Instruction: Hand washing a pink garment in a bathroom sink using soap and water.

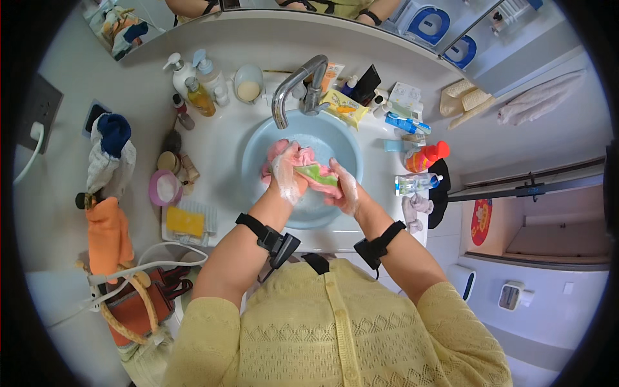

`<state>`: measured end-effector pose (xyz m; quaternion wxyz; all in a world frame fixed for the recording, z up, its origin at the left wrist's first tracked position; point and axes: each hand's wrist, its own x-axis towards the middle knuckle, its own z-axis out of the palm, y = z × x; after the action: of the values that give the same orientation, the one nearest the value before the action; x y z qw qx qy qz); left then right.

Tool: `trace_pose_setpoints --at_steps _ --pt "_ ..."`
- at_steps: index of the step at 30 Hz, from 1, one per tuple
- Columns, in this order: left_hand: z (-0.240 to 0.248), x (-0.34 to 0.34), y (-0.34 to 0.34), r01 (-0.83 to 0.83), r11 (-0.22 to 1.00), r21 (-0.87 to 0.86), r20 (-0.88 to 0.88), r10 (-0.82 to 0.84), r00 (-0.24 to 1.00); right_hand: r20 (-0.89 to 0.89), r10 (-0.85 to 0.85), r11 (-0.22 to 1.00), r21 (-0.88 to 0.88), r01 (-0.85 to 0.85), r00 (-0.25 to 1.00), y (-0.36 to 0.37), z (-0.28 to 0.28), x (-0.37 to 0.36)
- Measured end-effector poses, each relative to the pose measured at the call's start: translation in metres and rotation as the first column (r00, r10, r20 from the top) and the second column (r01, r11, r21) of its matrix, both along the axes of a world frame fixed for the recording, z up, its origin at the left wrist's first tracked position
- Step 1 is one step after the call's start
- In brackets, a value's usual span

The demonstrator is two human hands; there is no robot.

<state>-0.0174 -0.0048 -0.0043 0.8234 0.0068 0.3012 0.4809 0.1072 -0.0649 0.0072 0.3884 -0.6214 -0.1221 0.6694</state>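
A wet pink cloth [305, 156] with a bright green patch is bunched over a light blue basin [256, 138] that stands in the white sink. My left hand [287, 177], coated in white suds, grips the bunched left part of the cloth. On its right end my right hand [347, 190], also sudsy, holds the cloth between thumb and fingers. The fingertips of both hands are partly hidden by the fabric. Soapy water shows in the basin, below a chrome faucet [300, 87].
Pump bottles [211, 77] and a cup [248, 85] stand at the back left. A purple bowl [166, 188] and a yellow sponge [185, 222] lie on the left rim. To the right are a yellow wipes pack [346, 109], a red-orange bottle [425, 157] and a clear bottle [416, 184].
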Motion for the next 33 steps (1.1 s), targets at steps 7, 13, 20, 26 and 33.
trace_pose_setpoints --at_steps 7,13,20,26,33 --pt "-0.004 -0.004 0.006 0.093 0.992 0.084 0.091 -0.101 0.991 -0.07 0.255 0.948 0.216 -0.235 0.964 0.004 0.01 0.017" --pt "0.003 -0.002 0.007 0.224 0.957 -0.186 0.019 -0.224 0.974 0.867 -0.145 0.539 0.473 -0.697 0.476 0.017 0.026 0.014" --pt "-0.054 -0.002 0.005 0.167 0.97 0.18 -0.141 -0.142 0.98 0.789 -0.077 0.57 0.536 -0.622 0.609 -0.025 0.038 -0.053" --pt "0.0 0.035 -0.014 0.07 0.97 -0.234 0.015 -0.068 0.998 0.88 -0.211 0.818 0.398 -0.416 0.426 0.042 0.002 0.003" --pt "-0.04 0.033 -0.01 0.134 0.98 -0.144 0.01 -0.134 0.991 0.924 -0.268 0.682 0.381 -0.624 0.271 0.01 0.002 -0.036"
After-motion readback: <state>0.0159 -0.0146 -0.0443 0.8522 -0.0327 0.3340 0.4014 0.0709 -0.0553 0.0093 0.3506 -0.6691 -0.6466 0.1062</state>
